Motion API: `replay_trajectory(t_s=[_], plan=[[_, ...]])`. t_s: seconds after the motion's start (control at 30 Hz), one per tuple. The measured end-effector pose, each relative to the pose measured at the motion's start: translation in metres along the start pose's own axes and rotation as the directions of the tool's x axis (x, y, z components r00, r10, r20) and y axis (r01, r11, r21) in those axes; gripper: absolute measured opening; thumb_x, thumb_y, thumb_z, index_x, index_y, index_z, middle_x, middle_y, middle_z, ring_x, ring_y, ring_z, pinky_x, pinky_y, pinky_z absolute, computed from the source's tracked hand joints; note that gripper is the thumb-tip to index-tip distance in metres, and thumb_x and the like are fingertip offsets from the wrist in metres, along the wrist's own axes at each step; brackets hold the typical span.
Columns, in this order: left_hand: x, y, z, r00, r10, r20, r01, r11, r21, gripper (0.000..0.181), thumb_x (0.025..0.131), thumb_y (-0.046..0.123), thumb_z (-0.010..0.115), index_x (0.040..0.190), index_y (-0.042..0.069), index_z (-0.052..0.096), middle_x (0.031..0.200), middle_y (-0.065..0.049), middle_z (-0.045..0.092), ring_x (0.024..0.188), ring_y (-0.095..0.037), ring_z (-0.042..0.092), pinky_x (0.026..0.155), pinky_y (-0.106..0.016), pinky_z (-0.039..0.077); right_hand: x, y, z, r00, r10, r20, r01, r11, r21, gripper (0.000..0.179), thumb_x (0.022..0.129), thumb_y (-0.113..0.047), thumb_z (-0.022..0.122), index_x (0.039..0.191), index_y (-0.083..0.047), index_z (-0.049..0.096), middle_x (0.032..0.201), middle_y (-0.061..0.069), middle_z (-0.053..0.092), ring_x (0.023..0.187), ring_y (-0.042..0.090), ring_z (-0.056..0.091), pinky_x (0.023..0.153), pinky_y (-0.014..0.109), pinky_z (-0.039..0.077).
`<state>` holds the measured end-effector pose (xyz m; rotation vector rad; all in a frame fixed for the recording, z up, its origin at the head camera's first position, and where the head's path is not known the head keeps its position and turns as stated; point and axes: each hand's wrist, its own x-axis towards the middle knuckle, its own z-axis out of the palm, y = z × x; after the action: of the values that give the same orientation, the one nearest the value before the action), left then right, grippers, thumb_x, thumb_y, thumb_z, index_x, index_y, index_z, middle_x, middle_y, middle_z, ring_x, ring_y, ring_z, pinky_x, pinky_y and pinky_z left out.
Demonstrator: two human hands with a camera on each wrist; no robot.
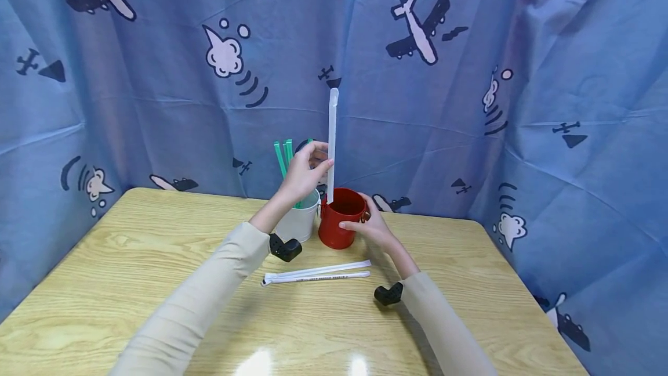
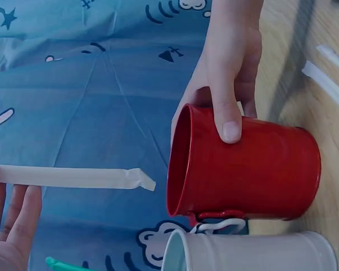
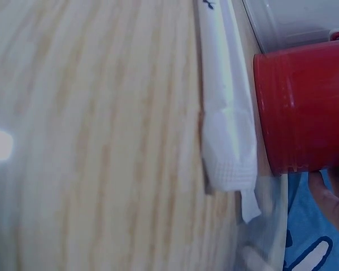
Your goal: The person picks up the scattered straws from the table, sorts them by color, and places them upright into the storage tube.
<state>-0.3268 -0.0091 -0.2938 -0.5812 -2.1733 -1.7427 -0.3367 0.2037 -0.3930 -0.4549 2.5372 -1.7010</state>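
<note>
Below and left of the fingers of the left hand (image 1: 305,173), a white bucket (image 1: 296,226) holds green straws (image 1: 280,159). Left thumb and fingers pinch a wrapped straw (image 1: 332,126), long axis upright; its lower end points down from them, just above the mouth of the red bucket (image 1: 336,232) and apart from it. Two flat-lying straws (image 1: 318,270) rest crosswise, nearer the body than either hand's fingers. Right hand (image 1: 374,226): grips the red bucket's right side; contents cannot be told.

Blue airplane-print curtain (image 1: 365,33) behind wood-grained table (image 1: 172,248).
</note>
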Motion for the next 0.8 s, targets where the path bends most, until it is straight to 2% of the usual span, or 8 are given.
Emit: replay_trajectory(t_s=[0.17,0.4,0.8], plan=[[0.004,-0.006,0.006,1.0,-0.002,-0.027,0.002,1.0,0.02,0.032,0.094,0.01,0.06,0.125,0.002,0.056,0.107,-0.019,0.065,0.09,-0.029,0.065,0.078,-0.035,0.061,0.001,0.0,0.0,1.0,0.001,0.005,-0.002,1.0,0.008,0.083,0.081,-0.012,0.074,0.148,-0.009,0.025,0.148,0.016,0.038,0.136,0.036,0.037,0.11,0.054,0.039],[0.005,-0.019,0.013,0.998,-0.026,-0.052,0.028,0.999,0.046,0.03,0.092,0.011,0.064,0.121,0.003,0.062,0.104,-0.018,0.069,0.091,-0.029,0.066,0.084,-0.035,0.059,-0.001,-0.001,0.001,1.0,0.014,0.004,-0.014,1.0,0.004,0.083,0.082,-0.012,0.074,0.148,-0.01,0.025,0.148,0.016,0.038,0.135,0.035,0.037,0.109,0.052,0.041],[0.0,-0.045,0.026,0.996,-0.079,-0.039,0.083,0.99,0.115,0.028,0.091,0.01,0.065,0.118,0.003,0.064,0.103,-0.017,0.071,0.091,-0.028,0.067,0.083,-0.035,0.06,-0.002,-0.001,0.0,1.0,0.013,0.004,-0.013,1.0,0.005,0.083,0.082,-0.012,0.074,0.149,-0.009,0.025,0.147,0.016,0.039,0.134,0.035,0.038,0.109,0.051,0.042]])
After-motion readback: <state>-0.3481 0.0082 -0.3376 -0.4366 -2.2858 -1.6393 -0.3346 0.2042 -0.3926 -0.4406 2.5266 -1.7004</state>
